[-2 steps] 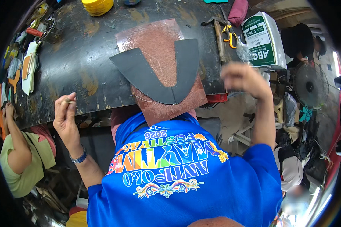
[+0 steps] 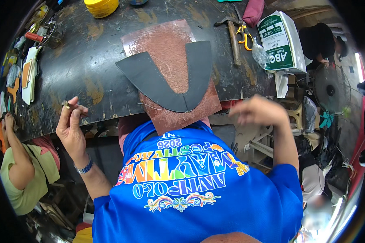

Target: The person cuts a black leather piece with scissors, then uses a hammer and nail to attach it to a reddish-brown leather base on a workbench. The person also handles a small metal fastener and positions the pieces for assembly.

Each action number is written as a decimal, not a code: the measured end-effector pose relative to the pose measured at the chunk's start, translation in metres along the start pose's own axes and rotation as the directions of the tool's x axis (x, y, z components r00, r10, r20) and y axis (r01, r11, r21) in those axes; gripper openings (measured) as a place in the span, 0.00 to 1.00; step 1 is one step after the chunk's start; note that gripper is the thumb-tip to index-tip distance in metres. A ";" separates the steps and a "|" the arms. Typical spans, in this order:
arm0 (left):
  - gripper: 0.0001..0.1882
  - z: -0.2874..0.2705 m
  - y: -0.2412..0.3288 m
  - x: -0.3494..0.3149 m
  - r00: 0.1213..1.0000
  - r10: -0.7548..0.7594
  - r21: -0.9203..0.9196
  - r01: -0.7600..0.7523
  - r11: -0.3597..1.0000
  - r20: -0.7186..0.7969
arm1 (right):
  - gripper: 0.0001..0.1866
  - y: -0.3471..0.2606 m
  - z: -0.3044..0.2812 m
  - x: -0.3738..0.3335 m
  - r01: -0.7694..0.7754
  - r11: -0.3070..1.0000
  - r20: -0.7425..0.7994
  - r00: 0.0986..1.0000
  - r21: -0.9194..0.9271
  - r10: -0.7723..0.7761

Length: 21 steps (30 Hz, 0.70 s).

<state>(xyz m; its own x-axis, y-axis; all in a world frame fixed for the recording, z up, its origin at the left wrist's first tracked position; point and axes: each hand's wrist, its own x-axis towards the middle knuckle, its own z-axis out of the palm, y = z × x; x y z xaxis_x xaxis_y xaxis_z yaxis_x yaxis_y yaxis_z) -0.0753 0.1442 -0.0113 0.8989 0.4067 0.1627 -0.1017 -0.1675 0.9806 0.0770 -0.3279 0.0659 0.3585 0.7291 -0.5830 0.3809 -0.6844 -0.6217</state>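
Note:
A black U-shaped leather shoe upper (image 2: 172,97) lies over a worn brown board (image 2: 170,32), which overhangs the table edge onto my lap. Fine stitch marks line its inner edge, and pale thread (image 2: 166,69) lies loose in its opening. My left hand (image 2: 72,121) is raised left of the upper, near the table edge, fingers curled in. A small brass-coloured thing (image 2: 68,105) shows at its fingers; whether held or worn is unclear. Off the table edge, right of the board, my right hand (image 2: 259,112) is apart from the upper. Its fingers are smeared by motion.
A hammer (image 2: 233,42) and orange-handled pliers (image 2: 244,37) lie at the right of the table (image 2: 81,77), beside a white-and-green box (image 2: 282,42). A yellow tub (image 2: 101,7) stands at the back. A co-worker's arm (image 2: 18,150) is at far left; a fan (image 2: 332,89) stands right.
My right hand has moved down and slightly left, from beside the hammer to off the table edge. My left hand has turned slightly. The upper stays on the board.

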 end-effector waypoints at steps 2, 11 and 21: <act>0.15 0.014 -0.004 0.009 0.993 -0.107 -0.317 0.120 0.941 0.057 | 0.24 -0.013 0.042 -0.018 -0.146 0.970 0.172 0.968 -0.195 0.180; 0.19 0.098 -0.005 0.034 0.923 -0.223 -0.485 0.357 0.798 0.313 | 0.29 0.024 -0.004 0.062 -0.357 0.919 -0.850 0.525 -0.169 0.047; 0.18 0.103 -0.007 0.030 0.946 -0.215 -0.486 0.310 0.817 0.242 | 0.33 0.092 -0.050 0.126 -0.465 0.872 -0.968 0.246 -0.157 -0.043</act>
<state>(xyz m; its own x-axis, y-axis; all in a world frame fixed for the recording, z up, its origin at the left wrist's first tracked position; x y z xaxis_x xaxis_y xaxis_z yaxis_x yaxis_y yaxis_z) -0.0040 0.0655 -0.0246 0.9756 0.2032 -0.0829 -0.0118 0.4257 0.9048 0.2003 -0.2994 -0.0384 0.8971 0.2079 0.3899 0.2989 -0.9354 -0.1890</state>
